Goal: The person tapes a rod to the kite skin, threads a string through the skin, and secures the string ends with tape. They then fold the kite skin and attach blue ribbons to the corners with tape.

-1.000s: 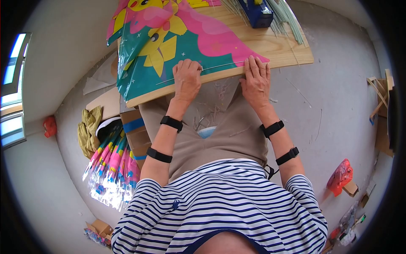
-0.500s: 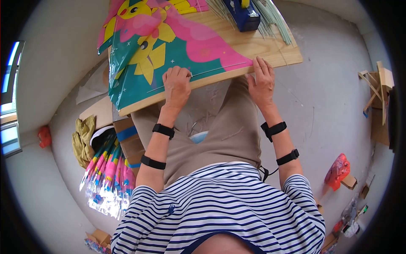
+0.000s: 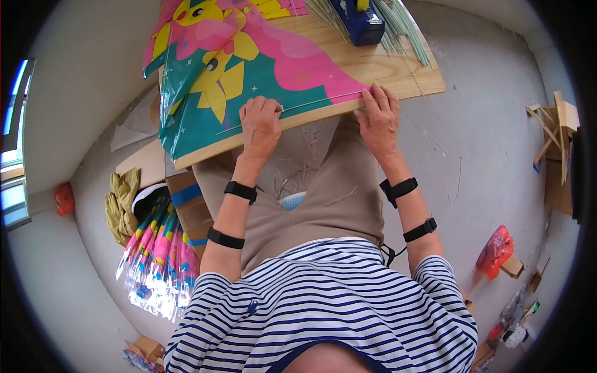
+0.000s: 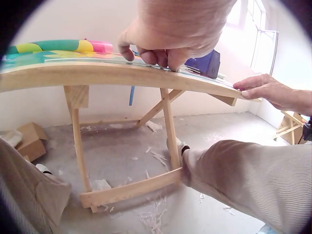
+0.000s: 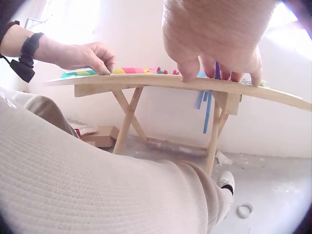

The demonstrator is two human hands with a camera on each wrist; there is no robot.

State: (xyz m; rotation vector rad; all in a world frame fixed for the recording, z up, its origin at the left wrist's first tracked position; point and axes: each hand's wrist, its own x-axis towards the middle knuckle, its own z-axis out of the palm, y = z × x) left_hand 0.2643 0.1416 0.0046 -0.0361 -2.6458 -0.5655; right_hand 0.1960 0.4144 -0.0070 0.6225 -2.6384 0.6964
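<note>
Your head cam looks forward and down past your striped shirt to the wooden table, wide. Left wrist cam: close under your left hand, facing the table edge near level. Right wrist cam: likewise, under your right hand. Both wrist views share table legs, both hands.

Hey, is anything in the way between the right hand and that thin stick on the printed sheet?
Nothing visible is. The right hand is right at one end of the thin stick. The blue dispenser stands farther back on the table, out of that path.
</note>
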